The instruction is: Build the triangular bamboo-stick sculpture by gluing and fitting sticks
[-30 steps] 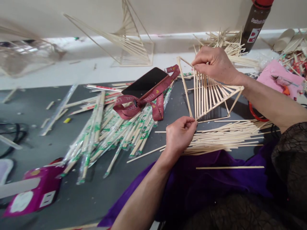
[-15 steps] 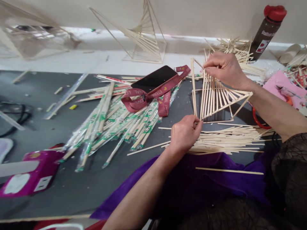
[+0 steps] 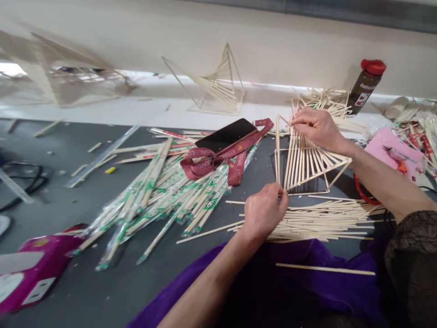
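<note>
A small frame model made of thin wooden sticks [image 3: 303,159] stands on the grey table, its slanting sticks fanned out like a twisted surface. My left hand [image 3: 266,207] is closed at the model's lower front corner, thumb and fingers pinching the end of a stick. Up at the top edge, my right hand [image 3: 319,130] pinches the upper end of a stick of the same model. Its fingertips partly hide the joint there. Just in front of the model lies a spread of loose bare sticks [image 3: 327,218]. One single stick [image 3: 324,269] rests on the purple cloth [image 3: 307,255] over my lap.
Left of the model, wrapped chopsticks [image 3: 153,200] lie heaped beside a phone [image 3: 227,135] with a red lanyard [image 3: 198,166]. Behind stand a finished-looking stick model [image 3: 218,89] and a red-capped bottle [image 3: 367,86]. Red-handled scissors [image 3: 363,191] lie under my right forearm.
The camera view has tilted up, so everything sits lower in the picture. Both hands keep their pinch on the stick model, with little visible movement against it.
</note>
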A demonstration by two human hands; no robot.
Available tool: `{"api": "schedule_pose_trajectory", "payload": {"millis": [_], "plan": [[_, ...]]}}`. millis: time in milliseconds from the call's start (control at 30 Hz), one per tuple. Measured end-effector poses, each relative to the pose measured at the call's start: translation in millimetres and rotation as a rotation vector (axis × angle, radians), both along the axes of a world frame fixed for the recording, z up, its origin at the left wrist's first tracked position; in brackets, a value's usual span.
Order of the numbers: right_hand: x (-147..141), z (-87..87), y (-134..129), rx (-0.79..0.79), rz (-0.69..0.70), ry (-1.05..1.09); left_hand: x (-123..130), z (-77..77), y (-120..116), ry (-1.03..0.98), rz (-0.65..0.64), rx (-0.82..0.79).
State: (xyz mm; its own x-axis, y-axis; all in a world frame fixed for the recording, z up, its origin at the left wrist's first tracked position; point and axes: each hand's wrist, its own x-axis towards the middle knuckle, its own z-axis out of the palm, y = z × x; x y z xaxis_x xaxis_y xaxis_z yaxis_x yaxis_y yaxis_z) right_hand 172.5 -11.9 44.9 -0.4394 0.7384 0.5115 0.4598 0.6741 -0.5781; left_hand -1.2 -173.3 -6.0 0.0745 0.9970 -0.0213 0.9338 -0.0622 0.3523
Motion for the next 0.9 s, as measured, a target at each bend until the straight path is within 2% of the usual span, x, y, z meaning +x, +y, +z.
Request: {"api": "schedule_pose_trajectory", "payload": {"millis": [433,900], "plan": [[1,-9.4,9,0.094,0.056,0.006,-3,-1.3,2,-0.054,0.003,-0.037],[0,-7.5,7,0.036,0.020,-0.029,-6,-1.5,3,-0.126,0.005,-0.023]]}}
